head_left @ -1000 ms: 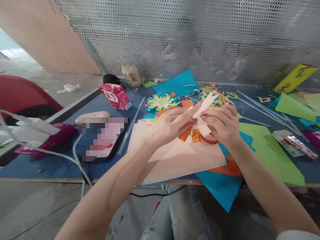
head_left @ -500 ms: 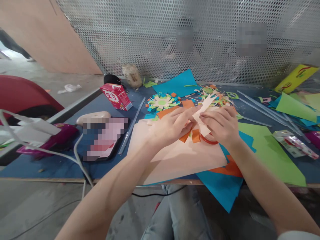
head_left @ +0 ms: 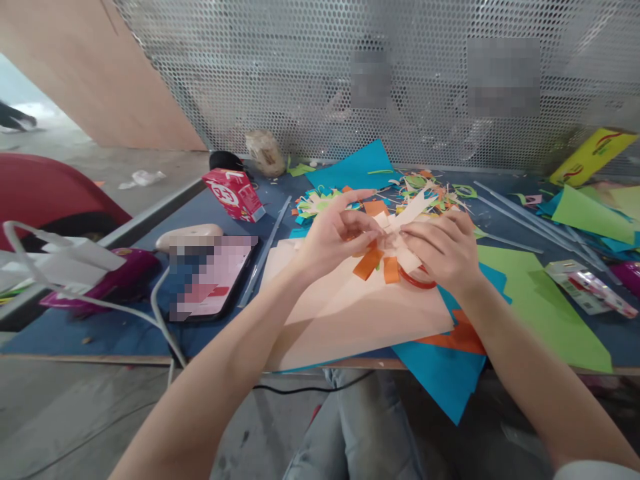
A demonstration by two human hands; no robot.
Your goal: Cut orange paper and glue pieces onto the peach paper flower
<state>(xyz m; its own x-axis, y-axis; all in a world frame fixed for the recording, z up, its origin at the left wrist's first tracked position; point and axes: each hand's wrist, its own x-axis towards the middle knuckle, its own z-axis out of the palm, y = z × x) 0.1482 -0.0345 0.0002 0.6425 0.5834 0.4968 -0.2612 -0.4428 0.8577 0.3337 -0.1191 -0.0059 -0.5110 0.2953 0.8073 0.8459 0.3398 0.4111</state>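
Over the cream paper sheet (head_left: 360,327), a cream paper flower (head_left: 416,208) with split-ended strips lies between my hands. My right hand (head_left: 445,250) pinches its right side between thumb and fingers. At the flower's middle, the thumb and a fingertip of my left hand (head_left: 333,230) close on a cream strip, while the index finger is raised. Orange paper strips (head_left: 369,264) stick out below. A red ring-shaped thing (head_left: 423,283) shows partly under my right hand. Behind my left hand, a layered paper flower (head_left: 313,202) in cream, green and blue is partly covered.
Thin paper scraps (head_left: 435,190) and blue paper (head_left: 355,167) lie at the back. A phone (head_left: 220,280), a red box (head_left: 234,195) and a clear stick (head_left: 265,250) are left. Green paper (head_left: 540,307) and a small box (head_left: 575,287) are right. Blue sheets (head_left: 440,380) overhang the front edge.
My left hand has shifted slightly left and turned, its index finger lifting off the paper. More of the flower's middle and orange strips now shows. My right hand stays nearly in place.
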